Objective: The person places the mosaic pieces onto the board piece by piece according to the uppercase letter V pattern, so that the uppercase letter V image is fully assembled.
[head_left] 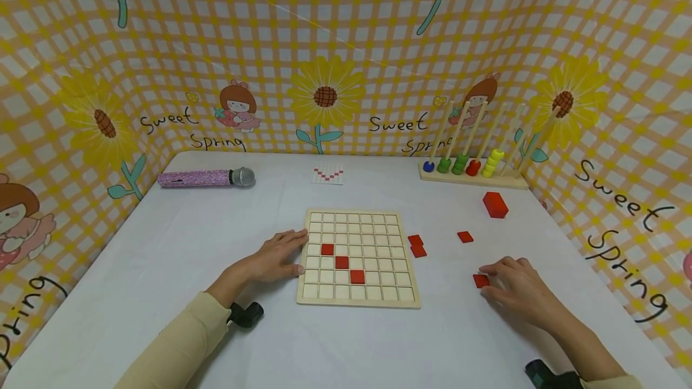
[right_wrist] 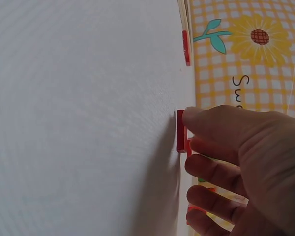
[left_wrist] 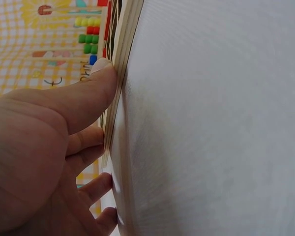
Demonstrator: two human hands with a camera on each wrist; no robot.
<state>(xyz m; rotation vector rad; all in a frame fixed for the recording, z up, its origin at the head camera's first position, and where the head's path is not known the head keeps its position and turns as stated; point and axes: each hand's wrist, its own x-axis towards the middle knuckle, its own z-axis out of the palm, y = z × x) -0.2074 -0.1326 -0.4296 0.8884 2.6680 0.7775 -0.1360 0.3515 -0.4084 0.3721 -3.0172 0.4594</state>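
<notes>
A square wooden grid board (head_left: 373,303) lies flat on the white table, with three red square tiles (head_left: 342,262) set in its cells along a diagonal. My left hand (head_left: 276,258) rests at the board's left side, thumb and fingertips touching its edge. In the left wrist view that thumb (left_wrist: 96,93) presses against the wooden rim. To the right of the board, my right hand (head_left: 519,289) has thumb and index finger around opposite edges of a loose red tile (head_left: 480,281). Its thumb tip meets the tile (right_wrist: 181,132) in the right wrist view.
Loose red tiles (head_left: 417,246) lie beside the board's right edge, another red tile (head_left: 465,237) farther right. A red block (head_left: 495,205) and a wooden bead rack (head_left: 473,178) stand at back right. A patterned card (head_left: 327,174) and a glittery microphone (head_left: 205,178) lie at the back.
</notes>
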